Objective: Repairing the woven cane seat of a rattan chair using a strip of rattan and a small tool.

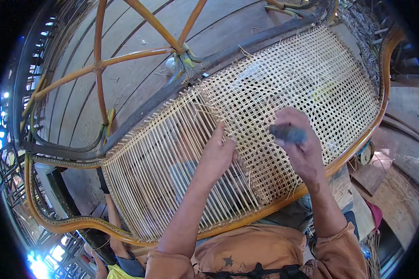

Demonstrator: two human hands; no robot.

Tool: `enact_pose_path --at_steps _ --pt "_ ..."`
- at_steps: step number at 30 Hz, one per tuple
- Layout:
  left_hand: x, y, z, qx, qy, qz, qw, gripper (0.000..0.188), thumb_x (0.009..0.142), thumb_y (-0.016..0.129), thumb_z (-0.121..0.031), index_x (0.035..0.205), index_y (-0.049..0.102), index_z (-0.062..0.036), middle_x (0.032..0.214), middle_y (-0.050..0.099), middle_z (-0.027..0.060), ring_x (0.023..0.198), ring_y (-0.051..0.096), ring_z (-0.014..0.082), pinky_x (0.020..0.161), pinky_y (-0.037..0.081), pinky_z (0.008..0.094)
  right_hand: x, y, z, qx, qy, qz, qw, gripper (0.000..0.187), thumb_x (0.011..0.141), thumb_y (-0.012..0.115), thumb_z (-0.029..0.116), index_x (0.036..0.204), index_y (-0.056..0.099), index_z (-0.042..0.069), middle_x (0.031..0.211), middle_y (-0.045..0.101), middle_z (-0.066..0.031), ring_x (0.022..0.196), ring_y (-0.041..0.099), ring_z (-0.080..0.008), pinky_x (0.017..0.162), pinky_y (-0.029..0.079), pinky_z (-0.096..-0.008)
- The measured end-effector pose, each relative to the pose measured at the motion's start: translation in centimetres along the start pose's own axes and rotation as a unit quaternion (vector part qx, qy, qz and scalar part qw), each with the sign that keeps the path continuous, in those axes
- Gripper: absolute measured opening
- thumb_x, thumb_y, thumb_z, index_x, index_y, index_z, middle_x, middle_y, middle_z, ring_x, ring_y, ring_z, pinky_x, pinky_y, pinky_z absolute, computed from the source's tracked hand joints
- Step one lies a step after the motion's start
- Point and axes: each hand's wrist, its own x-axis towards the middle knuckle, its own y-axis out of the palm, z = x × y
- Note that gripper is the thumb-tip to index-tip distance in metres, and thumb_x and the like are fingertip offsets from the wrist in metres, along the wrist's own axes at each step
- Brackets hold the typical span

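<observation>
A curved wooden furniture frame [344, 160] carries a panel of cane webbing. On its right, the woven cane [284, 74] forms an open lattice; on the left, parallel cane strands [146, 179] run without cross weaving. My left hand [219, 156] rests at the border between the two parts, index finger stretched out against the weave and thumb apart from it. Loose cane ends [205, 110] stick up just beyond that fingertip. Over the woven part, my right hand [300, 144] is closed around a dark, stubby cylindrical tool [287, 133], blurred, its working end not discernible.
Dark and brown rattan poles [139, 60] of the furniture stand beyond the panel over a plank floor [233, 28]. Cane scraps [358, 28] lie at the far right. At the lower left, another person's arm [112, 211] reaches toward the frame.
</observation>
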Motion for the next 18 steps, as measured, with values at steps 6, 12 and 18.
enact_pose_path --at_steps 6,12,18 --pt "-0.4 0.2 -1.3 -0.183 -0.08 0.048 0.979 0.067 0.091 0.049 -0.017 0.145 0.011 -0.0041 0.062 0.047 0.0015 0.042 0.032 0.0042 0.036 0.027 0.0169 -5.6 -1.3 1.2 0.097 0.187 0.101 0.972 0.028 0.085 0.055 0.007 0.113 0.056 0.009 0.096 0.063 -0.008 0.084 0.062 -0.0191 0.07 0.049 -0.0285" --pt "-0.1 -1.6 -0.3 -0.263 -0.086 0.083 0.957 0.064 0.092 0.047 -0.012 0.145 0.011 -0.006 0.066 0.048 0.0026 0.041 0.031 0.0036 0.033 0.025 0.0168 -7.7 -3.2 1.9 0.305 0.248 0.156 0.906 0.02 0.082 0.054 0.002 0.101 0.061 0.001 0.094 0.062 -0.0091 0.085 0.062 -0.0182 0.077 0.048 -0.0308" --pt "0.0 -1.5 -0.6 -0.241 -0.095 0.104 0.96 0.06 0.092 0.046 -0.011 0.144 0.016 -0.0068 0.066 0.046 0.0011 0.042 0.03 0.0036 0.035 0.026 0.017 -4.8 -1.8 3.3 0.247 0.375 0.13 0.884 0.021 0.083 0.061 0.02 0.096 0.058 0.004 0.076 0.055 -0.0054 0.069 0.055 -0.0146 0.064 0.044 -0.0294"
